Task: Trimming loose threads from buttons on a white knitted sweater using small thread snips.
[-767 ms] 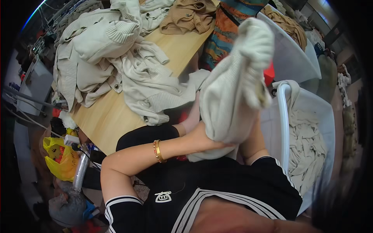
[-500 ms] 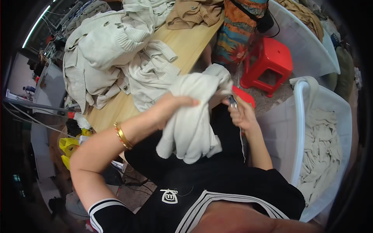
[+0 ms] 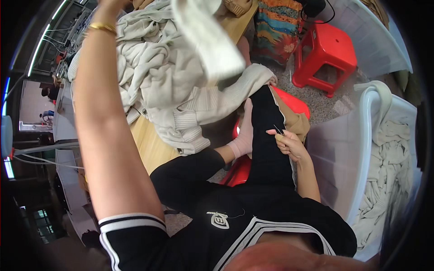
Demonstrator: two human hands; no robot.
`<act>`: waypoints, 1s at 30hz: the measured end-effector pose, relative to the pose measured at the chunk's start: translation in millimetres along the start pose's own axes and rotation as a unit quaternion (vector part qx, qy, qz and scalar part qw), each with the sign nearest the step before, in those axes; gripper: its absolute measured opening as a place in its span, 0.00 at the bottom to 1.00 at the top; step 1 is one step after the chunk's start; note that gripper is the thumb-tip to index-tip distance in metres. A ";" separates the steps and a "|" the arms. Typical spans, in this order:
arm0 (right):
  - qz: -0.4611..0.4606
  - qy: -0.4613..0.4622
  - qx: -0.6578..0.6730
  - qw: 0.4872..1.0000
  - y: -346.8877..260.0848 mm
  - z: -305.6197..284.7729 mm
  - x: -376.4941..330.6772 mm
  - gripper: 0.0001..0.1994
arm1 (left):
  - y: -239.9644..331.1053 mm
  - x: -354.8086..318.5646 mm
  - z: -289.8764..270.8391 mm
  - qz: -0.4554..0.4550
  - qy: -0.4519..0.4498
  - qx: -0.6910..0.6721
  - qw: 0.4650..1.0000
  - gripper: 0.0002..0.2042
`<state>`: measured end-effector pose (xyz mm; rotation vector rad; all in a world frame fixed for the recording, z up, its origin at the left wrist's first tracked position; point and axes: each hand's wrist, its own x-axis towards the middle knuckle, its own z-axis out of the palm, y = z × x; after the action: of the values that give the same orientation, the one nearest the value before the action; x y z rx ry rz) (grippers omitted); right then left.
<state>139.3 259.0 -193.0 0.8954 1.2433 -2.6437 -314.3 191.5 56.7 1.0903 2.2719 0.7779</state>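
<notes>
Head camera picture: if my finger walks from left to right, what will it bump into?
Gold bracelet → pink sock → right hand holding a small tool → plastic bin with cream clothes inside.

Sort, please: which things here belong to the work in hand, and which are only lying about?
Apparently in the work:
small pointed tool in the right hand
blurred cream knit piece; whether the left hand holds it is unclear
cream knit garments piled on the wooden table
cream knits in the nearer bin

Apparently just lying about:
red plastic stool
orange-and-blue patterned fabric
</notes>
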 end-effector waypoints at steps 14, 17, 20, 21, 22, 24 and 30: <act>0.007 -0.017 -0.123 0.992 4.5 40.1 19.5 0.17 | -94.2 -221.0 -48.7 0.023 0.098 0.202 0.974 0.23; 0.012 -0.030 -0.154 0.988 -1.1 43.4 22.2 0.16 | -55.3 -324.1 -50.7 -0.025 0.144 0.096 0.985 0.21; -0.022 -0.049 -0.217 0.975 -15.6 69.8 22.6 0.16 | -40.9 -402.2 -31.9 -0.058 0.156 0.068 0.984 0.20; -0.055 -0.079 -0.248 0.964 -16.8 80.2 28.1 0.17 | -47.8 -426.7 -21.5 -0.052 0.176 0.056 0.981 0.20; -0.053 -0.088 -0.275 0.956 -20.6 94.0 33.9 0.18 | -61.7 -446.0 -9.3 -0.084 0.173 0.026 0.981 0.20; -0.070 -0.102 -0.312 0.942 -28.4 122.3 37.8 0.18 | -107.9 -465.3 16.9 -0.092 0.167 0.034 0.981 0.19; -0.196 -0.194 -0.307 0.911 -21.7 190.0 61.3 0.17 | -173.2 -456.0 60.9 -0.124 0.276 0.118 0.946 0.14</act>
<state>-7.6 145.2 -116.8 0.0196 2.0998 -2.2317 -113.0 -250.6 -18.3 0.7138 2.9693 0.7921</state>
